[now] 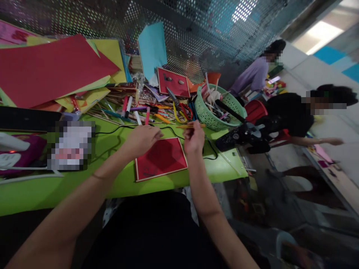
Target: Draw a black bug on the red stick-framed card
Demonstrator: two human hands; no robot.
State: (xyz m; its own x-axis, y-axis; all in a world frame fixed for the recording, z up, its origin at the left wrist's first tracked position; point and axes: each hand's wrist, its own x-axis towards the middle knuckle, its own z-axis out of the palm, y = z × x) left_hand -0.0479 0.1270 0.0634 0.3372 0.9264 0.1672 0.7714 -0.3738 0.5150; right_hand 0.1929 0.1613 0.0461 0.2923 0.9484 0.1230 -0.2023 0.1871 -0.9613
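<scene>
My right hand is closed around a thin orange stick that lies level above the green table. My left hand hovers at the far edge of a red card with a pale wooden border. Its fingers are curled together, and I cannot make out what they pinch. The red card lies flat on the table between my two forearms. Just beyond my hands lies a heap of markers, sticks and scissors.
A green basket full of craft bits stands to the right. Large red and yellow paper sheets pile up at the back left. A black cable crosses the table. Two people sit on the floor at the right.
</scene>
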